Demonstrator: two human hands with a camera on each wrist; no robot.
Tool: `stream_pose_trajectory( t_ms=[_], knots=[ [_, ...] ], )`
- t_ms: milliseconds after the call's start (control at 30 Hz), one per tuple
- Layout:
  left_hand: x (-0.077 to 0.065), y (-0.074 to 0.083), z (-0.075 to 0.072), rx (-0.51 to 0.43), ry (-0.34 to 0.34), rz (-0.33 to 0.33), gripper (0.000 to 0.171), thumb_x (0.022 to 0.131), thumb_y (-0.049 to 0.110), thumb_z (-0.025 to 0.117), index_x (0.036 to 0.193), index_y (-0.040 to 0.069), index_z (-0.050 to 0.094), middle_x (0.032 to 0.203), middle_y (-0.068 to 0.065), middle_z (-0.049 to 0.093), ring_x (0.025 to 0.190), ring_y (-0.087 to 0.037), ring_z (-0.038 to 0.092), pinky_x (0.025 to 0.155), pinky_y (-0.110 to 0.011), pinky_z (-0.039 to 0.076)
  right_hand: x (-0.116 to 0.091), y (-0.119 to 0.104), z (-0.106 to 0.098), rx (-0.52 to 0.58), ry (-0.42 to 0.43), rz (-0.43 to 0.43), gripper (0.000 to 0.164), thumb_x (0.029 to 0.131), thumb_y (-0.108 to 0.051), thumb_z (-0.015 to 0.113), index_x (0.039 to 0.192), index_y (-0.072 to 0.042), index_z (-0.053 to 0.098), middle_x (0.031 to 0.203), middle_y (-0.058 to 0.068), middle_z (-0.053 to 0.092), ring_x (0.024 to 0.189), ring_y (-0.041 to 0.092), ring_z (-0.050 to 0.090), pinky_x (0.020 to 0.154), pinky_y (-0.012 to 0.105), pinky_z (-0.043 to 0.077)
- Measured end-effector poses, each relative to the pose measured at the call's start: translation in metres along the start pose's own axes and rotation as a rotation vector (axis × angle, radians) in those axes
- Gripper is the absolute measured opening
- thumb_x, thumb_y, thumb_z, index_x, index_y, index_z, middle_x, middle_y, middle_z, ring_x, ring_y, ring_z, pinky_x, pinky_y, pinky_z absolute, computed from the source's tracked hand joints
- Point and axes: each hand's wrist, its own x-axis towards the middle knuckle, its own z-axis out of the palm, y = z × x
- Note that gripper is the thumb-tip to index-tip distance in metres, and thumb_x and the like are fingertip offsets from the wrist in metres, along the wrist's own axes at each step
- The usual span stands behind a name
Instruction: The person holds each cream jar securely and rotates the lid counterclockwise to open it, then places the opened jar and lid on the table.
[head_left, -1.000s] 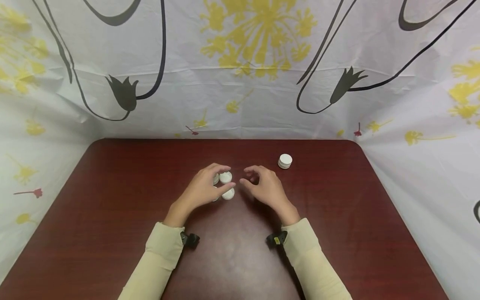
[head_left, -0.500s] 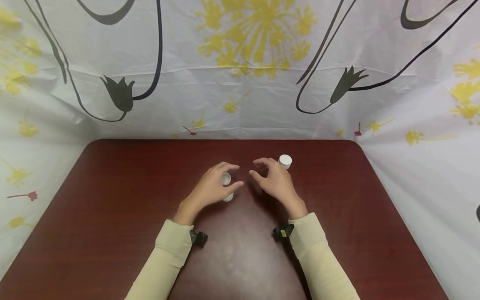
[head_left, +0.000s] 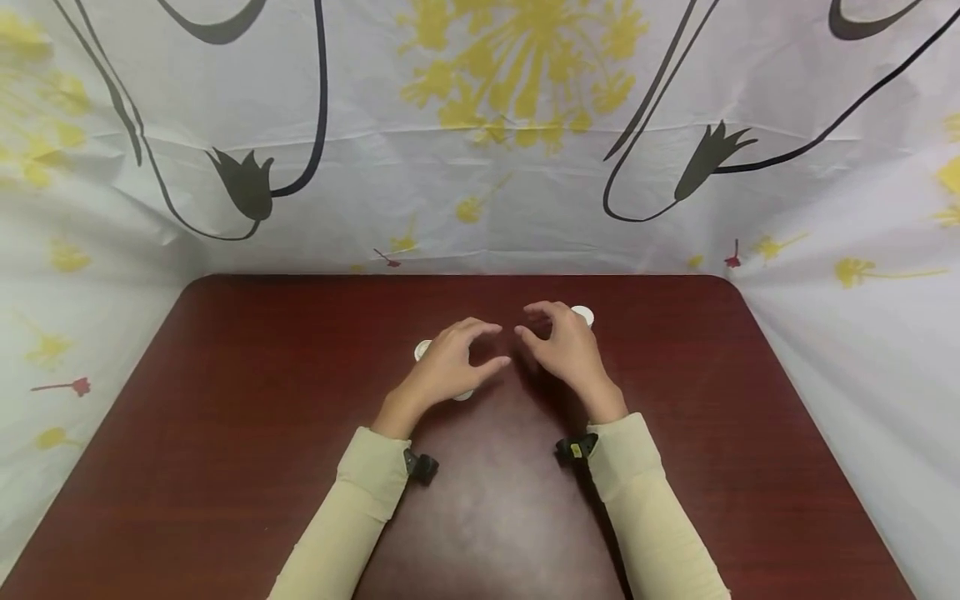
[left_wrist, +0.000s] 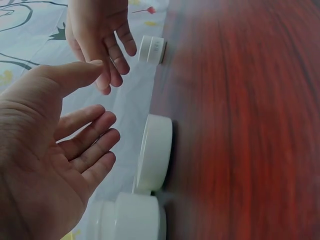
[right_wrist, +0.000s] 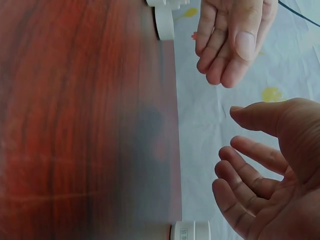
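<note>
My left hand (head_left: 446,367) hovers over a group of small white round jars and lids, partly hiding them. One white round piece (head_left: 422,348) shows behind the hand and another (head_left: 462,395) by the palm. In the left wrist view, a shallow white lid-like piece (left_wrist: 156,152) and a white jar (left_wrist: 131,217) stand beside that hand. My right hand (head_left: 567,346) is just left of a lone white jar (head_left: 583,315), which it partly covers; the print on this jar (right_wrist: 191,230) shows in the right wrist view. Both hands have relaxed, spread fingers, hold nothing and face each other apart.
Everything stands on a dark red wood-grain table (head_left: 247,400). A white cloth (head_left: 480,200) with yellow and grey flower prints hangs behind the table and along both sides.
Both hands have moved to the right and slightly away from the body. The left hand now covers more of the white pieces, and the right hand has come up beside the lone jar.
</note>
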Motion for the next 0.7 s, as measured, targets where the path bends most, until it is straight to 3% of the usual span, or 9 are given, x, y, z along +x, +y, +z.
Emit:
stream_pose_trajectory(
  t_ms=[300,533,700],
  knots=[
    [0.004,0.001,0.009,-0.010,-0.004,-0.005,0.054,0.099,0.037,0.076,0.144,0.009,0.064,0.143,-0.007,0.066,0.139,-0.029,0.060,0.116,-0.050,0.049,0.004,0.008,-0.007,-0.035,0.043,0.008,0.040,0.096,-0.024,0.077,0.131,-0.007,0.072,0.134,0.017,0.070,0.121,0.039,0.061,0.099,0.057,0.052],
    [0.007,0.001,0.012,-0.003,-0.020,0.008,0.056,0.100,0.038,0.074,0.146,0.010,0.063,0.145,-0.007,0.065,0.140,-0.029,0.059,0.118,-0.050,0.048,0.001,0.018,-0.010,-0.053,0.051,0.034,0.045,0.098,-0.023,0.075,0.138,-0.005,0.068,0.159,0.019,0.052,0.150,0.044,0.044,0.123,0.068,0.032],
    [0.005,-0.002,0.007,0.007,-0.012,0.011,0.056,0.099,0.038,0.075,0.145,0.009,0.063,0.144,-0.006,0.066,0.140,-0.028,0.060,0.118,-0.049,0.048,0.003,0.019,-0.006,-0.077,0.030,0.052,0.049,0.098,-0.024,0.075,0.142,-0.005,0.064,0.163,0.020,0.047,0.153,0.044,0.040,0.123,0.069,0.029]
  ],
)
